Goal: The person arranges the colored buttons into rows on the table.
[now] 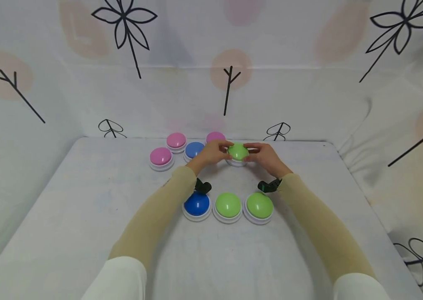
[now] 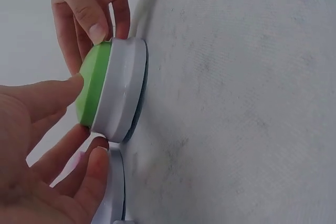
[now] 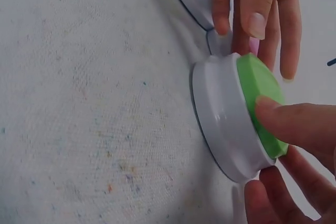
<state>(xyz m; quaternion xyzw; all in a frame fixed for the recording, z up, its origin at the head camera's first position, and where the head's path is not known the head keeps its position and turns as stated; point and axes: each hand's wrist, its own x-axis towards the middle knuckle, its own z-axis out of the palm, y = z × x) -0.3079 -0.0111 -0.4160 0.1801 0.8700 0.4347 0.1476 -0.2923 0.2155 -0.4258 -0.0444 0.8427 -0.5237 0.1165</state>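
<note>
Holding a green button (image 1: 238, 152) with a white bottom, near the back edge of the white table (image 1: 76, 233). Pinching its right side with the right hand (image 1: 265, 157), putting the thumb on the green top and bending the fingers around the white side. Reaching around its left side with the left hand (image 1: 214, 153), spreading the fingers a bit. Seeming to be touching the green top with the left thumb in the left wrist view, but showing a little gap there in the right wrist view, so not being able to tell about a pinch from the left hand. Wearing tan sleeves (image 1: 159, 212) and a small dark thing (image 1: 268, 186) by each wrist.

Sitting to the left of the green button, partly hiding behind the left hand: a blue button (image 1: 195, 150). Sitting farther left, a bit apart: two pink buttons (image 1: 160, 157). Peeking out behind the left hand: one more pink button (image 1: 216, 136). Sitting side by side in a row nearer the front: a dark blue button (image 1: 196, 204), then two bright green buttons (image 1: 228, 205). Hanging behind the table: a white cloth (image 1: 174, 96) with black flower and twig drawings.
</note>
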